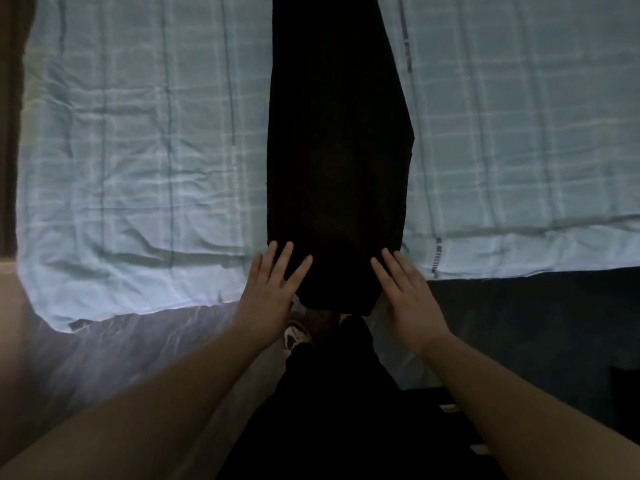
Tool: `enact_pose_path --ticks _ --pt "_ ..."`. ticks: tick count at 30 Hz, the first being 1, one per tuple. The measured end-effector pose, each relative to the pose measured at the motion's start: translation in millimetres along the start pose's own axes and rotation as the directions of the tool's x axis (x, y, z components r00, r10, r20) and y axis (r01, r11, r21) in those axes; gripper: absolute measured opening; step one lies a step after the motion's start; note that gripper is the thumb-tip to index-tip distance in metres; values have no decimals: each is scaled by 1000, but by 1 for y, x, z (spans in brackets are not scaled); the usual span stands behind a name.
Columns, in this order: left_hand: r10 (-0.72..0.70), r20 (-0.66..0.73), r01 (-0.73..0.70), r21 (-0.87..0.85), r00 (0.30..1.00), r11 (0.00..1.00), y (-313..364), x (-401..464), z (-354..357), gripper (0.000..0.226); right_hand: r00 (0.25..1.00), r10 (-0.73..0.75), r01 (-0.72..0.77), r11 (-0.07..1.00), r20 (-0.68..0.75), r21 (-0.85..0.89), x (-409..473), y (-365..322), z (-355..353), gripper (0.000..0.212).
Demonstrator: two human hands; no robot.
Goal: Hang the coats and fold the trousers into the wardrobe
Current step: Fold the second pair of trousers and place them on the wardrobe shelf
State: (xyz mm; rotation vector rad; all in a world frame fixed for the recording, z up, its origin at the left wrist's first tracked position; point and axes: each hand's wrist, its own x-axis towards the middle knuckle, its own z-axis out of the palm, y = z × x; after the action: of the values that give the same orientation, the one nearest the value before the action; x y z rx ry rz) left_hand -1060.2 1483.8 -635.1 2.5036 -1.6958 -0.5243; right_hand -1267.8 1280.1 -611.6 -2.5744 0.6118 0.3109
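Dim room, view straight down onto a bed. Pale blue checked sheet (138, 150) covers most of the frame, creased heavily toward 8 o'clock; its near edge runs across from 8 to 3 o'clock. Below that edge, a bare greyish mattress (114, 351) at 7 o'clock and a dark cover (536, 323) at 4 o'clock. Brown strip, maybe wall or frame, along the 9 o'clock edge; cannot tell which.

Black trousers (336, 150) lie lengthwise on the sheet, running from 12 o'clock down to centre, near end overhanging the sheet's edge.

Left hand (273, 289) flat, fingers straight and spread, resting on the trousers' left near corner. Right hand (405, 292) flat likewise, fingers together, on the right near corner. Neither grips the cloth.

At 6 o'clock, the person's dark-clad legs and one light shoe (294, 336) on the floor.
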Motion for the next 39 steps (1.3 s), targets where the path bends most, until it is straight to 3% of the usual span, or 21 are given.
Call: enact_pose_path --ticks 5,8,13,18,20,25,28,31,34,37,39 --pt "152 -167 -137 95 974 986 -3 19 12 67 983 -183 175 964 -19 -198 15 13 14 73" --pt "202 -180 -178 143 963 974 -13 17 25 67 951 -307 302 913 25 -273 16 24 27 75" --pt "168 10 -166 221 986 961 -28 12 41 107 953 -256 297 891 159 -344 22 34 44 97" --pt "135 -20 -130 165 991 978 -25 29 28 69 970 -212 240 899 117 -367 28 27 44 99" --pt "89 -14 -86 126 996 988 -20 27 18 65 976 -209 216 926 55 -309 32 22 35 91" --pt "39 59 -33 -96 998 995 -8 12 -14 79 986 -81 102 985 -148 139 21 -10 -17 73" --pt "36 24 -26 -352 999 936 -6 7 -40 76 990 50 -3 943 -133 331 13 -25 -51 64" --pt "-36 -68 -5 -527 997 850 -5 8 -79 65 988 81 -17 907 -134 420 11 -34 -82 63" --pt "-62 -111 0 -482 992 876 -3 12 -128 51 986 73 2 892 -148 453 9 -43 -114 60" --pt "7 -115 -55 -420 993 906 -2 15 -171 52 987 49 23 897 -151 442 5 -53 -146 60" --pt "44 -93 -84 -485 995 871 -3 14 -187 51 987 42 30 902 -157 430 3 -61 -163 58"
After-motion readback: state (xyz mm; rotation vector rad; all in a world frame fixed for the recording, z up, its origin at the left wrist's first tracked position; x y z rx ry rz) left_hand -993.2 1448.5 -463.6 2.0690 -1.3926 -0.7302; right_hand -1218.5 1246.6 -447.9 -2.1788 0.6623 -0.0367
